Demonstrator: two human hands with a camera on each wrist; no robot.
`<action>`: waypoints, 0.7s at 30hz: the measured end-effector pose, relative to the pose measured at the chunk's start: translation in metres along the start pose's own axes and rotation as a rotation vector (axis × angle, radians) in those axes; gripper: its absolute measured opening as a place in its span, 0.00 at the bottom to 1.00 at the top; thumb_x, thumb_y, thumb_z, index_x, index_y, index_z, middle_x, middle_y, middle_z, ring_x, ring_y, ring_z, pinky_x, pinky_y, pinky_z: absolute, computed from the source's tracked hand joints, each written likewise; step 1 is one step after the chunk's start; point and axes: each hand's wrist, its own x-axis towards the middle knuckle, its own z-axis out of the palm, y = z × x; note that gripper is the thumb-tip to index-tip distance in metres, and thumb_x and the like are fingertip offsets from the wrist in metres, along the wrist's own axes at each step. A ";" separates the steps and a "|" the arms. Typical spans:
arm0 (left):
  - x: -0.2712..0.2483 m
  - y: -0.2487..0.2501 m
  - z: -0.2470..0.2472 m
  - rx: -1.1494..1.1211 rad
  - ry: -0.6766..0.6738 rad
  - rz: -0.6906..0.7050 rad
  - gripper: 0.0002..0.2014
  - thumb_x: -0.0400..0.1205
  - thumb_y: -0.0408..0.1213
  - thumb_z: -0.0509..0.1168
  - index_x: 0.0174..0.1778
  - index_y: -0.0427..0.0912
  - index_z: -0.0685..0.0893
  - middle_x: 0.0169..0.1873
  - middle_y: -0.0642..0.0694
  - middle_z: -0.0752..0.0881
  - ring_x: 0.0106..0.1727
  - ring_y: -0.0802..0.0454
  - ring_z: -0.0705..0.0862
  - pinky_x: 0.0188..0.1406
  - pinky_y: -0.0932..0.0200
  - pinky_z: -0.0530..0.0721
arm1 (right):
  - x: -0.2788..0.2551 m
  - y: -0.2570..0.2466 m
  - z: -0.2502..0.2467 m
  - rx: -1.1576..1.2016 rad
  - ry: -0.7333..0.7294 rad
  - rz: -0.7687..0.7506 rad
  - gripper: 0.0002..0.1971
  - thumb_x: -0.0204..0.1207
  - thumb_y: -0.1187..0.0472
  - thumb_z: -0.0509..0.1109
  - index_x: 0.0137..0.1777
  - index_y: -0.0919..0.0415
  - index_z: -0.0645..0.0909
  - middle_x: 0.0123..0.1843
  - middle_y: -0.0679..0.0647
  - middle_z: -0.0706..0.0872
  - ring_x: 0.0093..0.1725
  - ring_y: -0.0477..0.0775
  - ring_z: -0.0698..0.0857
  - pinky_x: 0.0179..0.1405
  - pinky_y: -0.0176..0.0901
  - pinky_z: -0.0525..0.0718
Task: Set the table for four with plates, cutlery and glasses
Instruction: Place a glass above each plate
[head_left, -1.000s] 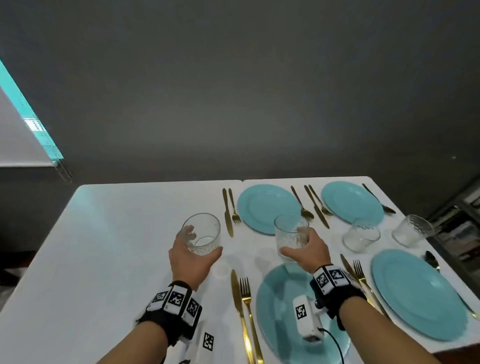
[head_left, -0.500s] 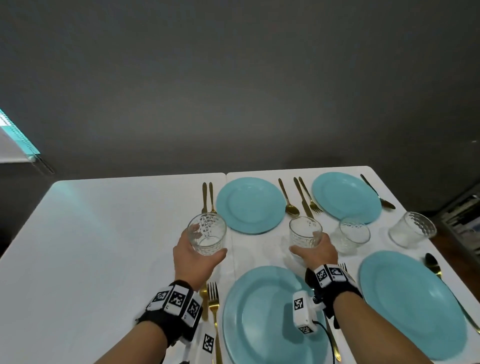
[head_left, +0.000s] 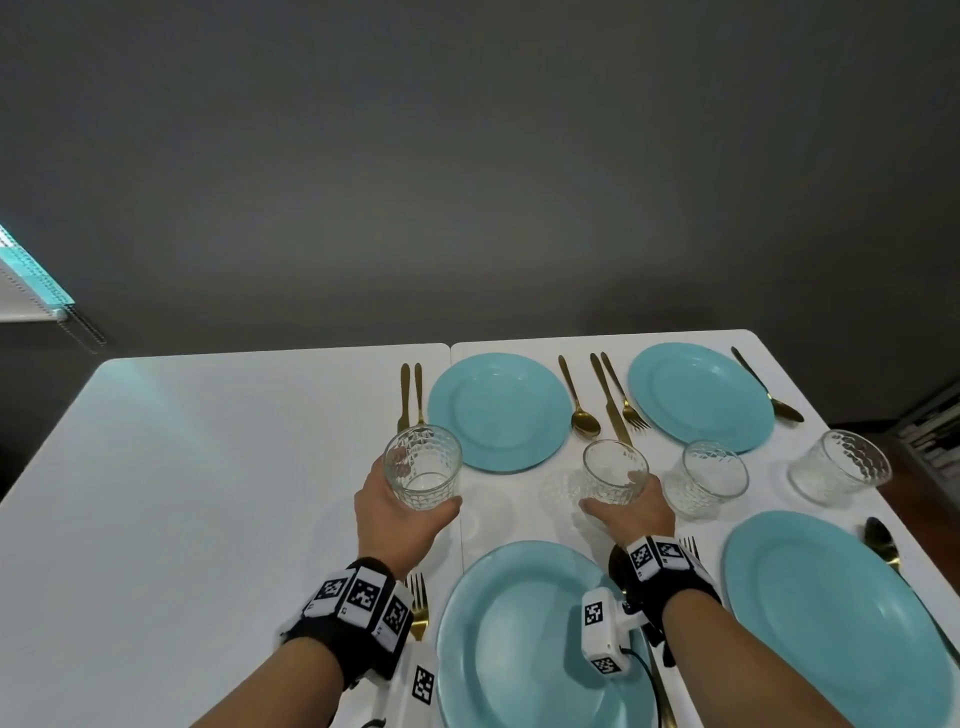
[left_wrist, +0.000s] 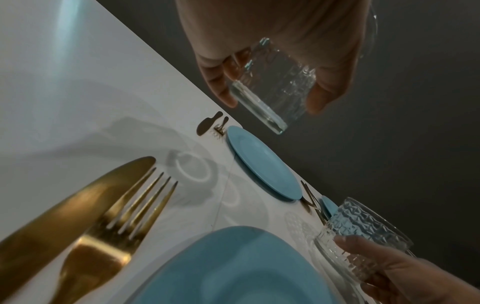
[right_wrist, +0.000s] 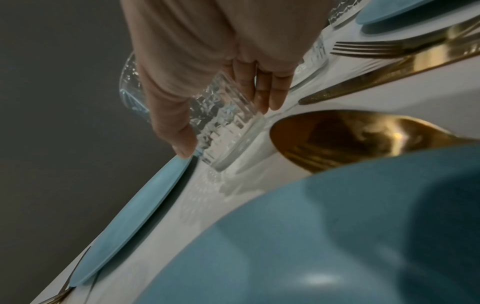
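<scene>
My left hand (head_left: 400, 514) grips a clear patterned glass (head_left: 422, 466) held above the white table (head_left: 208, 467), left of the far-left blue plate (head_left: 498, 410); the left wrist view shows this glass (left_wrist: 272, 88) in the air between thumb and fingers. My right hand (head_left: 631, 512) grips a second glass (head_left: 615, 472) whose base sits at or just above the table beyond the near blue plate (head_left: 540, 639); the right wrist view shows that glass (right_wrist: 226, 123) beside a gold spoon (right_wrist: 350, 135). Two more glasses (head_left: 706, 475) (head_left: 839, 467) stand to the right.
Two further blue plates (head_left: 701, 395) (head_left: 831, 613) lie on the right half. Gold cutlery lies beside the plates: a knife and fork (head_left: 410, 389) far left, a spoon (head_left: 582, 410), a knife (head_left: 610, 400), a fork (head_left: 418, 603) near my left wrist. A grey wall rises behind.
Both hands have carried their glasses rightward and slightly forward over the table. The right glass has come down close to the table next to the third glass. My head has turned to the right.
</scene>
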 end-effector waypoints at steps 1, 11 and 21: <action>0.000 0.000 0.001 0.001 -0.003 -0.002 0.35 0.61 0.27 0.81 0.64 0.43 0.76 0.49 0.51 0.81 0.51 0.53 0.80 0.47 0.67 0.74 | 0.000 0.001 0.000 -0.001 -0.001 -0.001 0.42 0.57 0.58 0.85 0.71 0.59 0.70 0.68 0.62 0.80 0.67 0.63 0.79 0.65 0.48 0.77; -0.002 0.002 0.006 -0.032 -0.018 -0.006 0.35 0.62 0.25 0.81 0.64 0.44 0.77 0.50 0.51 0.81 0.51 0.53 0.80 0.51 0.64 0.74 | -0.003 0.006 -0.009 -0.007 0.000 0.020 0.47 0.56 0.58 0.87 0.75 0.62 0.67 0.74 0.60 0.76 0.73 0.62 0.75 0.70 0.48 0.74; -0.006 0.003 0.005 -0.040 -0.040 -0.004 0.35 0.62 0.26 0.81 0.64 0.44 0.77 0.51 0.51 0.80 0.52 0.53 0.79 0.51 0.63 0.75 | -0.025 -0.003 -0.025 0.038 -0.008 -0.009 0.62 0.60 0.65 0.83 0.84 0.56 0.42 0.78 0.65 0.67 0.77 0.65 0.70 0.74 0.52 0.70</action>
